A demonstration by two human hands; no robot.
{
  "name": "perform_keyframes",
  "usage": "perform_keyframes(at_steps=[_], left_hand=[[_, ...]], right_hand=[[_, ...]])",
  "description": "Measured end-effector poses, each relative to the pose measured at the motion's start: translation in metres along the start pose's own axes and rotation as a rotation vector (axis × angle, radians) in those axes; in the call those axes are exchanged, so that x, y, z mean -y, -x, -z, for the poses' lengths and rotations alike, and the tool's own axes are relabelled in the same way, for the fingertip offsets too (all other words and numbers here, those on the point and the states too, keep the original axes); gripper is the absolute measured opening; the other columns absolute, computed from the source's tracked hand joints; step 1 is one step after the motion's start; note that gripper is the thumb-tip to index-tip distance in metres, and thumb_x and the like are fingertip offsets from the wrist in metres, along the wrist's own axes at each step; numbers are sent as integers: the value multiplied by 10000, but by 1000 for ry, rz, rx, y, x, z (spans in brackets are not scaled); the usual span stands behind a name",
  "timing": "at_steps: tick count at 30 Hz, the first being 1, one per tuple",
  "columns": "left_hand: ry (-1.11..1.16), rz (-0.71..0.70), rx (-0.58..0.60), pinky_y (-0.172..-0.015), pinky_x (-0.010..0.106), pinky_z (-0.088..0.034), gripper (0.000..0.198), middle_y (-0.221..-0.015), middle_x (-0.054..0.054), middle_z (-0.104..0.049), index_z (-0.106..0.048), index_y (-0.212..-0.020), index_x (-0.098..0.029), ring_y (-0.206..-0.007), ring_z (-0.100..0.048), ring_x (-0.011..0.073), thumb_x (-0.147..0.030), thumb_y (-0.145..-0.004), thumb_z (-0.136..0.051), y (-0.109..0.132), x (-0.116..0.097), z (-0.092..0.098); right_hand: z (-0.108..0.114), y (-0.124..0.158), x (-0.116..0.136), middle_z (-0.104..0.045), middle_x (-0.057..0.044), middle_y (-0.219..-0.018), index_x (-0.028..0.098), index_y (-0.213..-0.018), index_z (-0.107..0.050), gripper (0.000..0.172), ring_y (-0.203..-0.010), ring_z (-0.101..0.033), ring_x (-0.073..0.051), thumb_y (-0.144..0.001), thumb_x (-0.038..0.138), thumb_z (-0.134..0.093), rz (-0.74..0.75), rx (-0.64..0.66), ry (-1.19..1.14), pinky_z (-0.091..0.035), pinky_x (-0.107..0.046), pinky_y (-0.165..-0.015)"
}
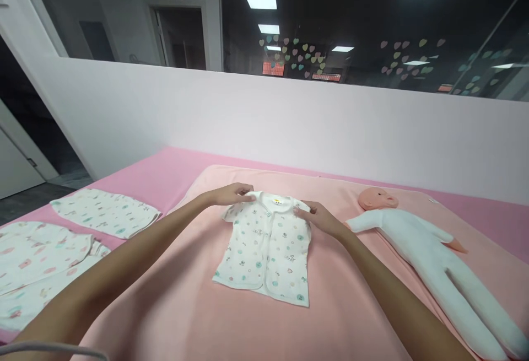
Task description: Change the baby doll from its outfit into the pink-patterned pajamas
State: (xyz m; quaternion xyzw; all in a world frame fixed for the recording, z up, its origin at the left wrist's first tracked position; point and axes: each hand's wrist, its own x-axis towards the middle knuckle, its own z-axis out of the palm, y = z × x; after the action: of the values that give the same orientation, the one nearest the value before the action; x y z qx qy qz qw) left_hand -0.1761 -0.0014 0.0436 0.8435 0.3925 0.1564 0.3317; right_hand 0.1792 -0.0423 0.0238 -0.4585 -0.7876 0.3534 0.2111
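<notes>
A small white baby shirt [268, 251] with a green and grey print lies front up, its hem on the peach blanket [194, 317]. My left hand [232, 193] pinches the shirt at the shoulder on the left side of the collar. At the opposite shoulder, the fingers of my right hand [320, 216] are closed on the cloth. The shirt's front edges meet down the middle, and its short sleeves are partly covered by my hands. To the right of my right hand lies a baby doll [417, 240] in a white suit, on its back.
Folded white printed cloth [107, 212] and more printed baby clothes [41, 262] lie at the left on the pink mat [177, 165]. A white wall [289, 124] with dark glass above borders the far side. A grey cable [53, 345] crosses the lower left corner.
</notes>
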Motion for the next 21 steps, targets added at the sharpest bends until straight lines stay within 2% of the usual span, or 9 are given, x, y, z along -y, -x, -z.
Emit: perform_keyframes(at_steps=[4,9,12,16,21], left_hand=[[197,-163,-152,-681,254,-380,417,-864,22,-548,-583,-892,-193,-791,-505,163,-604,-944,-629,24,-39,2],[380,-265,-286,-659,239,-429,383,-842,21,-582,-587,-900,-178,-766,-554,150,-550,-951,-661,40,-87,1],[454,-307,-346,-609,226,-417,377,-803,4,-565,-572,-912,-177,-707,-542,132,-539,-956,-663,46,-115,-4],[534,-372,-339,-593,223,-409,364,-805,-2,-551,-556,-923,-178,-684,-528,123,-529,-978,-637,55,-150,-16],[579,-464,-359,-641,223,-406,339,-816,-4,-539,-541,-921,-186,-726,-516,125,-508,-995,-617,66,-186,-28]], right_hand=[[-3,18,36,-417,-4,-747,126,-786,-481,548,-687,-402,-85,-958,630,-611,199,-130,-250,-308,-197,-630],[-11,39,89,-352,5,-713,125,-720,-420,544,-635,-347,-64,-954,552,-662,328,-368,-261,-263,-201,-588],[-16,53,122,-322,5,-702,126,-713,-406,541,-630,-322,-63,-976,537,-638,389,-459,-252,-259,-206,-581],[-25,68,157,-350,4,-711,129,-775,-466,497,-636,-350,-70,-1010,551,-584,386,-478,-258,-274,-207,-571],[-28,82,184,-484,-2,-779,153,-982,-554,373,-671,-435,-88,-1028,524,-566,418,-352,-182,-330,-199,-583]])
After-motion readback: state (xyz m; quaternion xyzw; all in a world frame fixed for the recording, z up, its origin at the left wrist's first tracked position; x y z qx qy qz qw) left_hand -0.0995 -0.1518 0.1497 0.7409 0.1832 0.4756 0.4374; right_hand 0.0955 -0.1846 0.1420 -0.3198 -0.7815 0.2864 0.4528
